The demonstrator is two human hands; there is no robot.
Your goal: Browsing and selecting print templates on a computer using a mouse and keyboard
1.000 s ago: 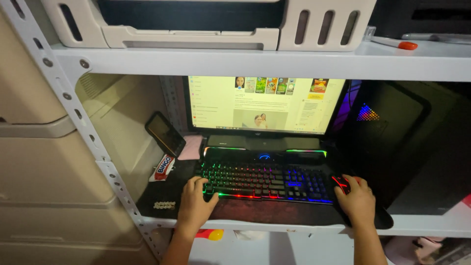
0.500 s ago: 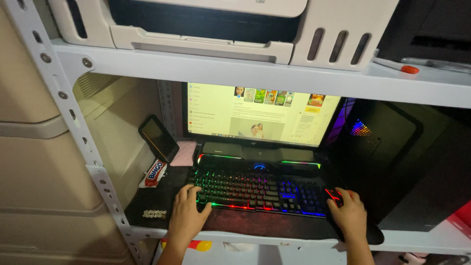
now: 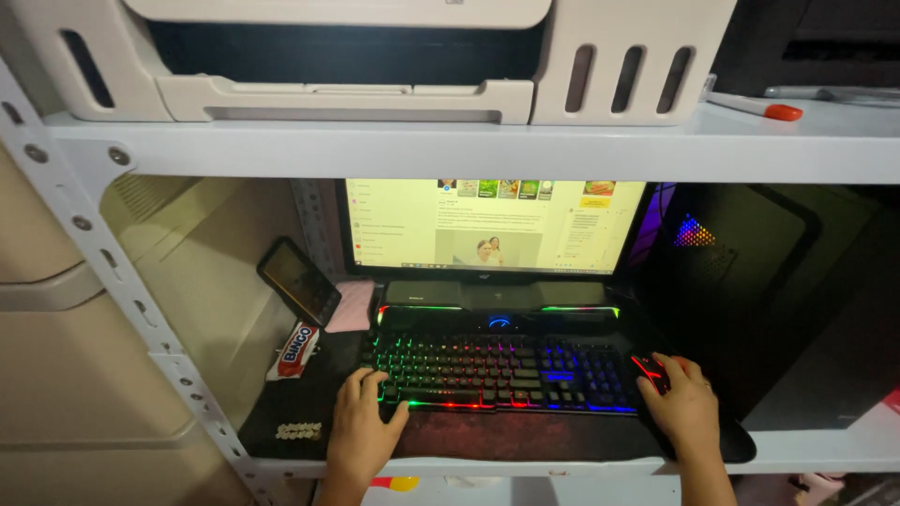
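At lower centre, the left hand rests with fingers spread on the left end of the rainbow-lit keyboard; at lower right, the right hand cups a red-lit mouse, its grip curled over it; both lie on a black desk mat; behind glows the monitor; a phone leans at left.

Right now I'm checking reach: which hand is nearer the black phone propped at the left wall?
Left. The left hand rests at the keyboard's left end, below the black phone; the right hand covers the mouse far right.
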